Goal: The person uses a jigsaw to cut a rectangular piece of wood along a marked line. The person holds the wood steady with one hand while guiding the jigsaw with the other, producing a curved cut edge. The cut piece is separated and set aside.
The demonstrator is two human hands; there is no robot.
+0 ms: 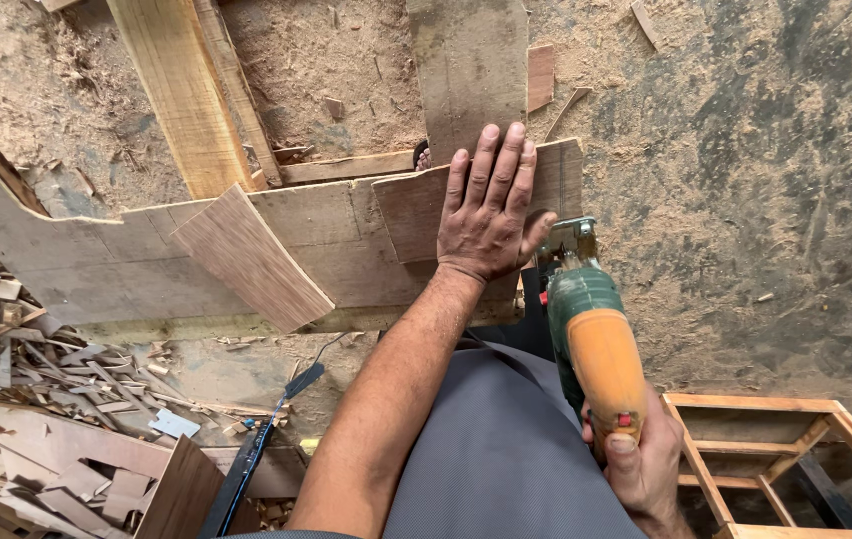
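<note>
1. I see the plywood piece [416, 215] lying flat at the centre of the scene, on top of a larger flat board [96, 250] that runs off to the left.
2. My left hand [489, 215] lies palm down on the right part of that plywood piece, fingers stretched out and pointing far; its grip is spread flat and presses rather than clasps.
3. Just right of that hand stands the jigsaw [590, 329], green at the body and orange at the handle, its metal front end touching the right edge of the plywood piece.
4. My right hand [645, 464] has its grip closed around the near end of the orange handle, thumb on top beside a small red button.
5. A loose veneer sheet [251, 258] lies tilted on the board, left of the plywood piece.
6. A wide plank [471, 65] runs away far from the fingertips, and a pale timber beam [191, 90] slants at far left.
7. Sawdust covers the floor [765, 150] all around.
8. A heap of wood offcuts [26, 349] lies at near left, and an open wooden frame [775, 459] sits at near right.
9. A dark blue bar tool [246, 464] lies on the floor near my left forearm.
</note>
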